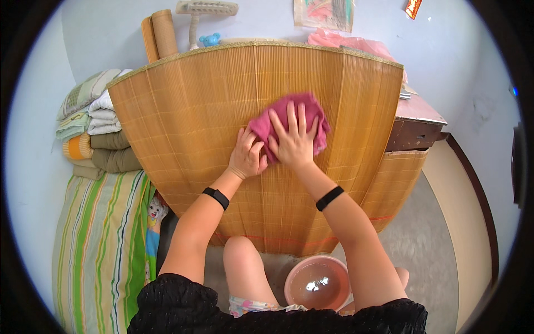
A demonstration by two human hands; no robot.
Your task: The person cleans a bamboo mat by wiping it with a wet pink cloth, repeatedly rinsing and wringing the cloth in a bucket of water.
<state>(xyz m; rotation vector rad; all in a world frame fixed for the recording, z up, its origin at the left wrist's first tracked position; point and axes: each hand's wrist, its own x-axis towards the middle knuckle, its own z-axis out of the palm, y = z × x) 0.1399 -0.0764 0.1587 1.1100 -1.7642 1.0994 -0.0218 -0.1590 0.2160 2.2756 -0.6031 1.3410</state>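
Observation:
A bamboo slat mat (200, 112) with a patterned cloth border stands draped before me, its upper edge level with the things behind. My right hand (295, 142) holds a magenta cloth (306, 104) flat against the mat, fingers spread over it. Just left of it, my left hand (247, 155) rests on the slats with its fingers partly bent and apart. Its fingertips are at the cloth's left corner; whether they touch it I cannot tell. Below the mat, between my legs, a pink basin (288, 288) on the floor contains water (319, 277).
Folded quilts (110, 148) and a pillow (85, 89) are stacked on a striped bed (96, 242) at left. Behind the mat are rolled mats (164, 33), a lamp (206, 8) and a blue figurine (210, 39). A wooden desk (411, 133) with a drawer stands at right.

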